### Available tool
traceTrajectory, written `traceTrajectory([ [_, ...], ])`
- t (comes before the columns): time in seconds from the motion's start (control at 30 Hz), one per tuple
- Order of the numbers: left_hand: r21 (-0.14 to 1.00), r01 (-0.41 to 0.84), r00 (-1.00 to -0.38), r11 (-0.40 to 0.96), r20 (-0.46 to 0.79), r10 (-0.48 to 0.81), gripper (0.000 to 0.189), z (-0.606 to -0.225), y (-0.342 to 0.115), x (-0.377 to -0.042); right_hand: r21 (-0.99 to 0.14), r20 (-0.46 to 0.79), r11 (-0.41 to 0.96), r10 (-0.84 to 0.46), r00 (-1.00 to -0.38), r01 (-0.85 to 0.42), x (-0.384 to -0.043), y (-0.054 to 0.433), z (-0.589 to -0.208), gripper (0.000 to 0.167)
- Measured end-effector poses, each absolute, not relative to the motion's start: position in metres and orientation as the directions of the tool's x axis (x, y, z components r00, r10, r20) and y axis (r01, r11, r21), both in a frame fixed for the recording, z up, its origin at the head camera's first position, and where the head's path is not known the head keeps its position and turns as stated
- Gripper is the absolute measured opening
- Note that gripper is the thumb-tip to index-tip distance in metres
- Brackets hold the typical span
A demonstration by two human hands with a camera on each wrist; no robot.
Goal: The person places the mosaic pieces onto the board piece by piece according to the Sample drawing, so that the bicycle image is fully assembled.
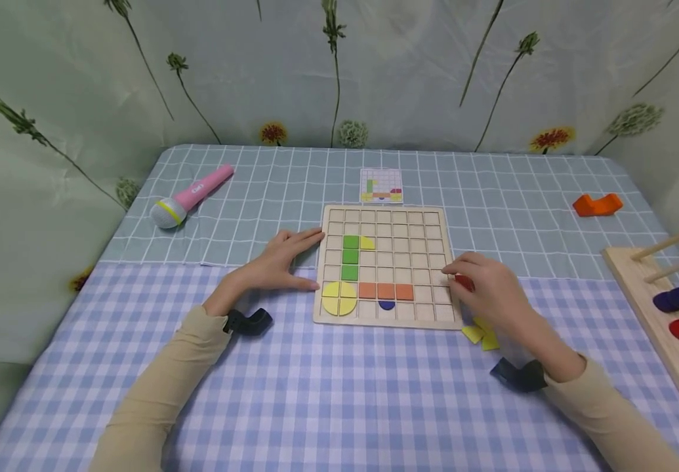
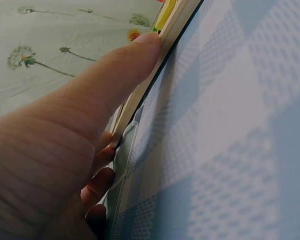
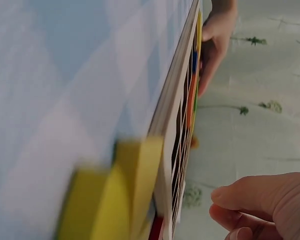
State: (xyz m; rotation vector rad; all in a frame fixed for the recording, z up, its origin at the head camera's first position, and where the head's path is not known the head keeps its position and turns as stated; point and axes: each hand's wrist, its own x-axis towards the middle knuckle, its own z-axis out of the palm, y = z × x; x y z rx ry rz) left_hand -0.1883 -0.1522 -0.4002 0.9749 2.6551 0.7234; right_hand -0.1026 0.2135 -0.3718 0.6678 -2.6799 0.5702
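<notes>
Left hand and right hand at opposite edges of wooden grid board, mid tabletop.
Near to far: loose yellow pieces by board's near right corner; red piece shows below right fingers, just off right edge. Right thumb and fingertip bent close together; cannot tell if anything's pinched. Left fingers extended, thumb spread, touching left edge. On board: yellow circle in near left corner, blue half-circle near edge, orange squares in a row, green squares in a column, yellow curved piece beside the top one. Wooden rack along tabletop's right edge. Orange block toward far right corner, pattern card just past board's far edge, pink microphone toward far left corner.
</notes>
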Motion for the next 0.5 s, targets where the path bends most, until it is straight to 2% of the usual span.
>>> traceTrajectory([
  [0.17, 0.516, 0.538, -0.761, 0.667, -0.042, 0.647, 0.097, -0.4, -0.15, -0.191, -0.283, 0.358, 0.848, -0.34, -0.87, -0.448, -0.105, 0.23, -0.367, 0.019],
  [0.37, 0.515, 0.538, -0.76, 0.668, -0.046, 0.648, 0.098, -0.4, -0.151, -0.189, -0.26, 0.129, 0.909, -0.302, -0.944, -0.326, -0.106, 0.242, -0.36, 0.022],
  [0.5, 0.517, 0.539, -0.76, 0.666, -0.044, 0.649, 0.098, -0.401, -0.152, -0.189, -0.253, 0.033, 0.927, -0.276, -0.961, -0.275, -0.108, 0.245, -0.361, 0.026],
])
